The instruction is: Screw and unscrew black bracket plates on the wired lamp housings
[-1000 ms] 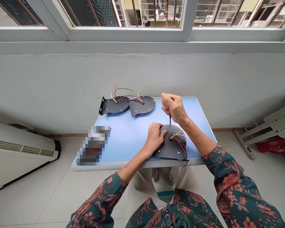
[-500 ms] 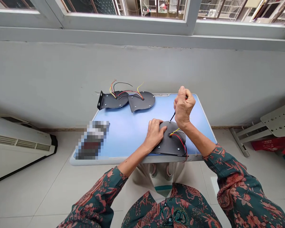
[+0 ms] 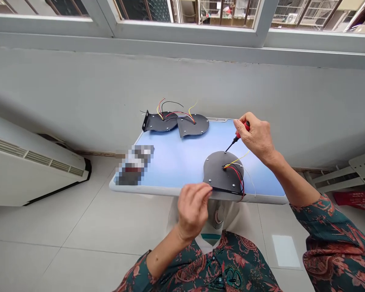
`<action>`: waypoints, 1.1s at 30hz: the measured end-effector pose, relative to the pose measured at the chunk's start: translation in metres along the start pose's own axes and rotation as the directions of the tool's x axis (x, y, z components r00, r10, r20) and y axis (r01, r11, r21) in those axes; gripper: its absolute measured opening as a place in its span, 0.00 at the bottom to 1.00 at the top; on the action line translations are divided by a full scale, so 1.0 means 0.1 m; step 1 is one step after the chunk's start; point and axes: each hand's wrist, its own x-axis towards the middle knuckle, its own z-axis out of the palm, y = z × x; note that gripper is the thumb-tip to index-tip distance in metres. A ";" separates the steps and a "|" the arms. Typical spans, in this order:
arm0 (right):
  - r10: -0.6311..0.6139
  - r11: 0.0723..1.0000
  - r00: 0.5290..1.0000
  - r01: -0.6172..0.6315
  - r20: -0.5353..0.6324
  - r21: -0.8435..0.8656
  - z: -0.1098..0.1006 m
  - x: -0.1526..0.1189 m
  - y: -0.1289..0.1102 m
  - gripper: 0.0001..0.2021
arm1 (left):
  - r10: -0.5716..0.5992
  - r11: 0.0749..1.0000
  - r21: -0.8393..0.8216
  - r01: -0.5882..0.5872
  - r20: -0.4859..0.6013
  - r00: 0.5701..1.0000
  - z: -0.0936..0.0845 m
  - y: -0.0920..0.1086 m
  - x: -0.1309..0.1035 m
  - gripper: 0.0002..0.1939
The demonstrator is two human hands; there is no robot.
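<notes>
A dark grey rounded plate (image 3: 217, 172) with screws around its rim and yellow, white, black and red wires at its middle lies at the near edge of the blue table (image 3: 173, 162). My right hand (image 3: 255, 134) holds a red and black screwdriver (image 3: 239, 133), its tip on the screw at the plate's far rim. My left hand (image 3: 195, 209) is at the table's front edge, its fingertips pinched together at the near left corner of the plate's bent edge.
Two similar wired plates, one with an upright flange (image 3: 155, 121) and one beside it (image 3: 197, 125), lie at the table's back left. A pixelated patch (image 3: 134, 166) covers something at the left. Behind stands a grey wall (image 3: 134, 77).
My left hand has left the plate's top and moved down to its near edge. My right hand has shifted its grip, showing the screwdriver's handle. The whole view has turned slightly.
</notes>
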 end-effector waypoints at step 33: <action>0.053 0.951 0.986 -0.002 -0.156 0.309 -0.33 -0.51 0.28 0.13 | -0.006 0.947 -0.253 0.200 0.606 0.795 0.32 -1.35 1.49 0.14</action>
